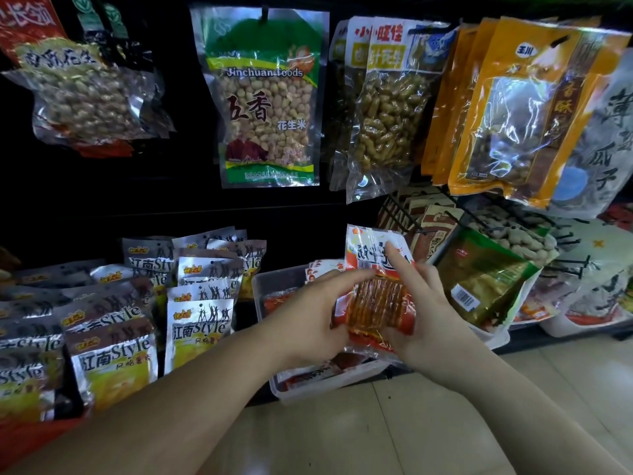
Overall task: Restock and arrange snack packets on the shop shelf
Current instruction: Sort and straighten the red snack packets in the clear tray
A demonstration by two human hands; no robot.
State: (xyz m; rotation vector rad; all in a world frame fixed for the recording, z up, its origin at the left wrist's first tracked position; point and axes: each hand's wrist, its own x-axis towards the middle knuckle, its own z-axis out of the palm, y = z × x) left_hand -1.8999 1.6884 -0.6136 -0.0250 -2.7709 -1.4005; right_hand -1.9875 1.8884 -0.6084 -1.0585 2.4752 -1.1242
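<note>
Both my hands hold a stack of red and white snack packets [376,299] with orange strips showing through a clear window, above a clear plastic bin [329,385] on the low shelf. My left hand [308,320] grips the stack's left edge, thumb on the front. My right hand [421,310] grips the right edge, its index finger stretched up over the top packet's front. More red packets [322,269] stand in the bin behind the stack.
Silver and yellow "Style" packets [198,323] stand in rows at the left. Peanut bags [267,97] and orange packets [513,108] hang on pegs above. A green-edged packet [479,282] leans in a bin at the right. Tiled floor [376,433] lies below.
</note>
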